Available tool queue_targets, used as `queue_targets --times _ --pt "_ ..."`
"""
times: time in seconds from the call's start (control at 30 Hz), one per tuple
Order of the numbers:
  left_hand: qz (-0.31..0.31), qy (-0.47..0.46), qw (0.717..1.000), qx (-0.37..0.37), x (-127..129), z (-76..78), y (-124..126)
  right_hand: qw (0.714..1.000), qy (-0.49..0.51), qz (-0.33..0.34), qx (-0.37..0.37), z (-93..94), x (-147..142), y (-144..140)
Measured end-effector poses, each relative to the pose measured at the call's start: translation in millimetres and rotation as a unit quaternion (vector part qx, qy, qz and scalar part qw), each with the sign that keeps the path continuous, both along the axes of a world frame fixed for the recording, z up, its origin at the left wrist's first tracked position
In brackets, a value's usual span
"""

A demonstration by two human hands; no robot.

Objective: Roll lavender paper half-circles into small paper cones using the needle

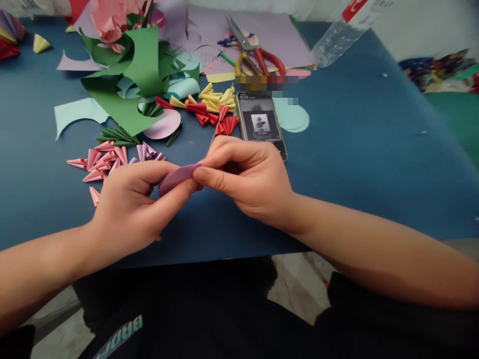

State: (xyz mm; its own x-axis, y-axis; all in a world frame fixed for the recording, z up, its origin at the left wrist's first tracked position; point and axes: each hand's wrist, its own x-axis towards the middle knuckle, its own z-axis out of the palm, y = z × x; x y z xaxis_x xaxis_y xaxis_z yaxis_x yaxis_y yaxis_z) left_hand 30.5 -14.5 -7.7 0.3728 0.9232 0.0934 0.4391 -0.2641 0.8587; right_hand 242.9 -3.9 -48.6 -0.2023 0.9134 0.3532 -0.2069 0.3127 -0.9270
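— What are the hands on?

— A curved strip of smooth purple paper (175, 178), held just above the blue surface (355, 164). The left hand (130, 209) has its fingers closed around the strip's left end; the right hand (243, 174) pinches the other end between thumb and forefinger.

— And around them?

— Folded paper cones in piles: pink (103, 160) just left of the hands, red (209, 117) and yellow (219, 97) beyond. A phone (262, 124) lies flat just behind the right hand. Farther back, jagged green paper scraps (134, 65), scissors (250, 50) with red handles on lilac sheets, and a clear plastic bottle (337, 37).
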Motion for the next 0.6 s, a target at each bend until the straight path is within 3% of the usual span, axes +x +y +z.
queue_targets --times 0.3,0.6 --pt "-0.042 -0.04 0.99 0.127 0.8 -6.0 3.1 0.999 -0.024 -0.03 0.021 1.4 0.0 -2.0" --pt "-0.061 -0.048 0.986 0.15 -2.8 -10.4 7.3 0.999 0.009 -0.009 0.046 -5.6 -2.2 2.2"
